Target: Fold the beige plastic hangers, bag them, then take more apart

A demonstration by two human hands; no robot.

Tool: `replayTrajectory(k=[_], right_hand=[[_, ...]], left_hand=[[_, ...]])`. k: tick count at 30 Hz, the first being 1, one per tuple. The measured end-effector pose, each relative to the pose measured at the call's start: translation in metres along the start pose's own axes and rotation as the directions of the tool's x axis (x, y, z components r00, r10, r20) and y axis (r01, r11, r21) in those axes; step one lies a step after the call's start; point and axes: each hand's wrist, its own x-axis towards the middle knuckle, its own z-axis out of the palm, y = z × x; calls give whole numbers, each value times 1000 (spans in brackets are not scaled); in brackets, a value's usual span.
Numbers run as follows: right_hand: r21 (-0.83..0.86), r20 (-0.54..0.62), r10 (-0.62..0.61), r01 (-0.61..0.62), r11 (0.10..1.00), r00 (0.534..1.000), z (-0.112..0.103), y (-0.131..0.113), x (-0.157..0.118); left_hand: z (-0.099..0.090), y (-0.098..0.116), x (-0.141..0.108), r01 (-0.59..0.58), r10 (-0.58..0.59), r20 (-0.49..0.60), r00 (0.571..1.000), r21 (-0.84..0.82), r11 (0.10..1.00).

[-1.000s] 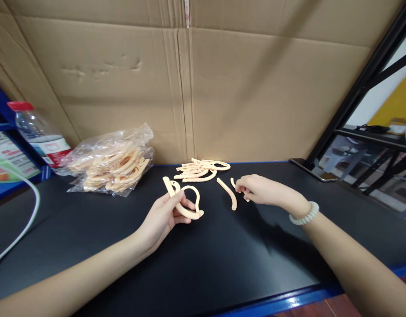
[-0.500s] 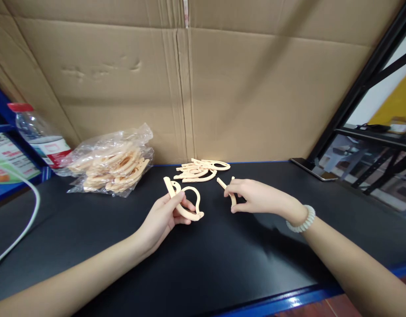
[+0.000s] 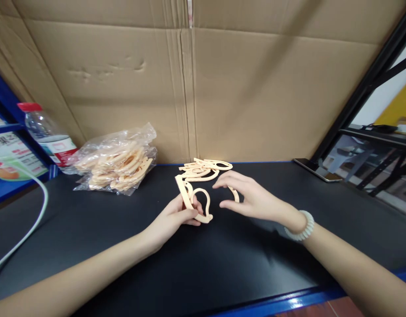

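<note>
Clock directions take the tan frame [image 3: 185, 193] as the centre, with 12 o'clock toward the cardboard wall [image 3: 255, 88]. The left hand [image 3: 172, 219] grips this frame from the 8 o'clock side, thumb across its lower part and fingers behind. The frame slants from 11 o'clock to 5 o'clock, with a rounded loop [image 3: 208, 200] on its 2 o'clock side. The right hand [image 3: 255, 198] is positioned at 3 o'clock, apart from the frame, with a wide gap between thumb and fingers. 1 curved piece [image 3: 235, 194] shows at that gap, partly covered by the right hand; whether the 2 touch cannot be told. A beaded bracelet [image 3: 310, 226] encircles the wrist of that arm. A loose pile [image 3: 196, 171] of similar tan parts lies at 12 o'clock, near the far edge of the black tabletop [image 3: 196, 277]. A clear plastic bag [image 3: 117, 165] containing more tan parts rests at 10 o'clock; a red-capped bottle [image 3: 56, 140] is located just past it. A flat dark device [image 3: 316, 171] lies between 2 and 3 o'clock.
</note>
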Motion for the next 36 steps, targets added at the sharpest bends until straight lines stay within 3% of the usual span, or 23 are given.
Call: replayTrajectory(k=[3,7,15,21,24,27,32,36], right_hand=[[141,-12,-68,69,988,998,11,-16,0],[320,-13,36,-30,947,999,20,-23,-1],[698,87,211,-211,684,973,28,-12,2],[713,45,368,-288,640,929,25,-12,5],[708,-9,467,-325,627,884,25,-11,6],[755,-18,559,-355,551,829,26,-9,6],[835,129,631,-427,346,765,30,-6,5],[784,264,571,-518,342,777,32,-3,5]], left_hand=[[1,-3,-1,-77,70,77,995,87,993],[2,-7,-3,-183,158,138,978,193,964],[3,-7,-4,-225,222,41,974,231,946],[3,-7,-5,-239,252,-19,968,256,937],[3,-7,-5,-235,268,-68,961,311,921],[2,-7,-5,-228,276,-99,956,341,912],[-1,-11,-4,-247,330,-123,936,440,863],[-3,-12,-4,-302,422,-80,903,581,756]])
